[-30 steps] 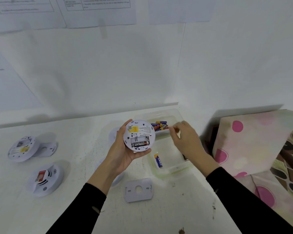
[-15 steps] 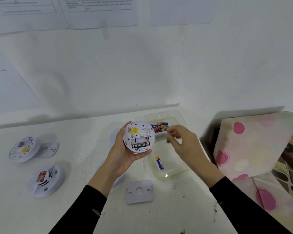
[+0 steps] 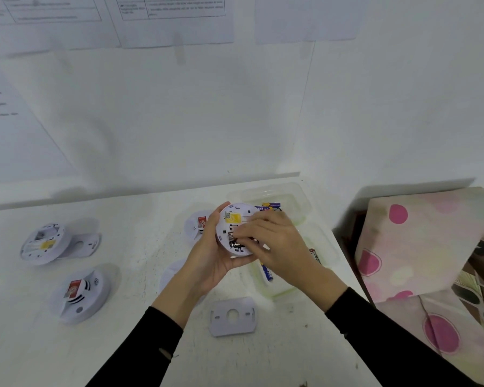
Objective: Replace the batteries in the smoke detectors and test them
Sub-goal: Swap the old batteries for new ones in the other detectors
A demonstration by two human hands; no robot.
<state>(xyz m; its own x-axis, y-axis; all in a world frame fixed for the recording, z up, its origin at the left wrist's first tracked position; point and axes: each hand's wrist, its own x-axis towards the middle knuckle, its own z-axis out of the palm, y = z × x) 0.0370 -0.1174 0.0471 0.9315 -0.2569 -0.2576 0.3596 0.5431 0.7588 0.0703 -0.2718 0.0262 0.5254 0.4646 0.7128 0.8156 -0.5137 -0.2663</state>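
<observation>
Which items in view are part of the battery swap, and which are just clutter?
Job: held detector in left hand, right hand at its battery bay; loose batteries in clear trays; other detectors on the table; mounting plate.
Lying about: spotted cushion; papers on wall.

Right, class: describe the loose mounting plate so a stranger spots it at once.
On the white table, look between the two black sleeves. The mounting plate lies flat there, a pale rounded rectangle with a round central hole. Unlike the far-left plate, overlapped by a smoke detector, it lies alone.
</observation>
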